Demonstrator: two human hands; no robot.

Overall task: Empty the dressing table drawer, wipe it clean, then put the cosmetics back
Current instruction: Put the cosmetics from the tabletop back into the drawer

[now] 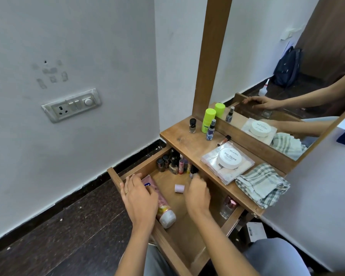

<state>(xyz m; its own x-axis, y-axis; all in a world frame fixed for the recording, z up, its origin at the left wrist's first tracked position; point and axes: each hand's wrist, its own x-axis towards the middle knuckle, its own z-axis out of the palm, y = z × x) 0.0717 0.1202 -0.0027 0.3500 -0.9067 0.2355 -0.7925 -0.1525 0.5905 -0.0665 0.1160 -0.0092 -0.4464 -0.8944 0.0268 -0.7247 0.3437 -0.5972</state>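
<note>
Midway through emptying the drawer, judging by the spread. Already up on the surface: a dark polish bottle, a green-capped bottle, a small spray bottle, a lip gloss and a white tub on a clear flat case, with the checked cloth folded at the right end.

Resting the left hand across the drawer's left wall and the far end of the pink tube, fingers loose and fairly straight, grasping nothing. Reaching the right hand toward the far end, fingers curled at a small dark bottle; cannot tell through the blur whether gripped or merely touched.

Could topple the tight cluster of polish bottles in the far left corner by brushing it with the knuckles on the way out: narrow bases, packed close. Could set the tube rolling by shifting the left hand. Easy to miss the perfume bottle tucked at the right, half under the surface's edge, and the lilac cap loose in the middle, and so to wipe around them. Risky too to crowd the surface further and nudge something off its near edge.
</note>
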